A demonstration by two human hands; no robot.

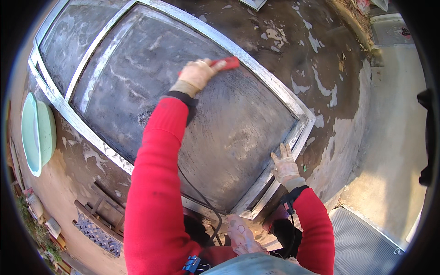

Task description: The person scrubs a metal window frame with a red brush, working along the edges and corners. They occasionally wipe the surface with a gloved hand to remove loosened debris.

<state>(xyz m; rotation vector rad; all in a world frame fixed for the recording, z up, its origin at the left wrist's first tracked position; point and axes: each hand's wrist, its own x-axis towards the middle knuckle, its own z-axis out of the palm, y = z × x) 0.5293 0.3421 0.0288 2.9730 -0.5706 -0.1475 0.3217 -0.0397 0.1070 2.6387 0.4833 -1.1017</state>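
A metal-framed window or door screen (220, 137) lies on the wet ground before me, its mesh wet and soapy. My left hand (197, 75), in a pale glove, is closed around a red brush or scraper (227, 64) and holds it on the screen near the far long rail. What the tool's underside looks like is hidden. My right hand (286, 166), gloved too, rests with spread fingers on the frame's near right corner rail. Both sleeves are red, with dark bands at the wrists. A black cable runs across the near edge of the frame.
A pale green plastic basin (46, 134) is tilted at the left. A wooden stool or small chair with a woven seat (99, 233) lies lower left. Foamy water (314, 43) covers the ground beyond the frame. Another framed screen (364, 240) lies at lower right, beside a concrete ledge (395, 113).
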